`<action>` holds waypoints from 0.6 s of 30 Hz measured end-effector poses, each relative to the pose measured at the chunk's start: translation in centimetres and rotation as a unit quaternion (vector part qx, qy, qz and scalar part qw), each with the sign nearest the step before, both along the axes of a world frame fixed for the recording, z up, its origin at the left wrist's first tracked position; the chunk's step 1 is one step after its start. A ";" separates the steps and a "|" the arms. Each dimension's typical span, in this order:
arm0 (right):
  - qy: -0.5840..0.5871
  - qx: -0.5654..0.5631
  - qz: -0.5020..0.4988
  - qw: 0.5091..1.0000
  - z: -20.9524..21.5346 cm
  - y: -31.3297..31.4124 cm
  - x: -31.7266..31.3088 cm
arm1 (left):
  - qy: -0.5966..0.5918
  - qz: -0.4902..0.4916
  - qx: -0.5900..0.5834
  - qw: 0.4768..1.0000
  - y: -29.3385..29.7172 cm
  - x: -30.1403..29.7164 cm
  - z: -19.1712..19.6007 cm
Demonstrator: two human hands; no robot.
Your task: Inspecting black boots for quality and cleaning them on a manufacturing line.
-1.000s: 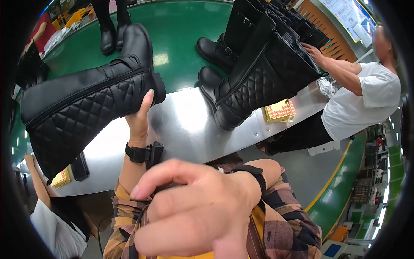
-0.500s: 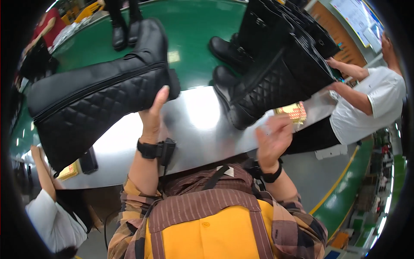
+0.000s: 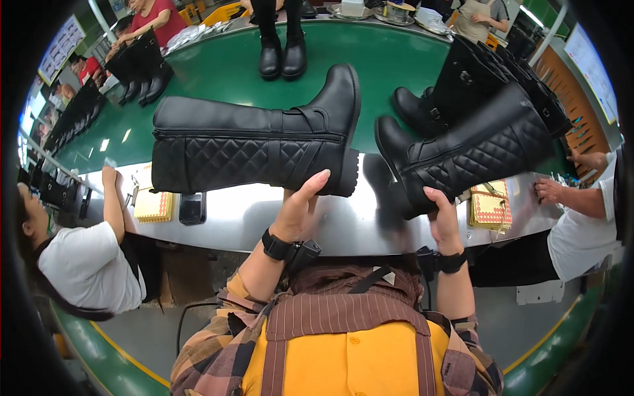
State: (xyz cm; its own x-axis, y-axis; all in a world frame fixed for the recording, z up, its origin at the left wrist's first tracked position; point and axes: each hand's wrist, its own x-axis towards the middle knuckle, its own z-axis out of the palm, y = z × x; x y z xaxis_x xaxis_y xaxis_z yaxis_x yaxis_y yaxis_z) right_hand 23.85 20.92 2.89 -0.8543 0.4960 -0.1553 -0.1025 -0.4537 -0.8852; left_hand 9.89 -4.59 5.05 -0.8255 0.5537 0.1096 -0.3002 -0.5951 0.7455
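Glossy metal ledge (image 3: 231,224) beneath quilted black boots (image 3: 244,158) in both bare hands (image 3: 297,211)

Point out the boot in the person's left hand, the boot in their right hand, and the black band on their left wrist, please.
Left-hand boot (image 3: 254,156): head view, on the quilted shaft.
Right-hand boot (image 3: 467,160): head view, on its quilted shaft.
Left wristband (image 3: 275,246): head view, on the black strap.
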 end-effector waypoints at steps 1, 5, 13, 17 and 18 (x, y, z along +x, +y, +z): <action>0.042 -0.035 0.037 0.998 0.1 -1.4 0.0 | -0.002 0.006 -0.002 1.000 -0.3 0.4 -0.1; 0.129 -0.083 0.072 0.986 1.3 -6.2 -1.0 | -0.047 -0.064 0.001 0.997 -1.1 1.8 -0.8; 0.172 -0.132 0.089 0.972 1.3 -8.0 -1.7 | -0.053 -0.070 0.016 0.996 -1.7 3.5 -0.4; 0.155 -0.034 0.053 0.986 0.2 -7.6 -1.8 | 0.046 -0.011 -0.008 0.999 -1.6 3.5 -0.5; 0.182 0.043 0.024 0.982 0.5 -8.0 -2.2 | 0.084 0.008 -0.073 0.994 -1.5 3.1 -1.0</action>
State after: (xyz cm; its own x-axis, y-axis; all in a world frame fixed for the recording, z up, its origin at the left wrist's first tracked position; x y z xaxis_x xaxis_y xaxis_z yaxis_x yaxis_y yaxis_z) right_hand 21.67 12.96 3.36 -0.8681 0.4518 0.2058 -0.4001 -0.3914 -0.8287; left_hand 12.96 -6.06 4.00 -0.8117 0.5600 0.1656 -0.1557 -0.4809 0.8628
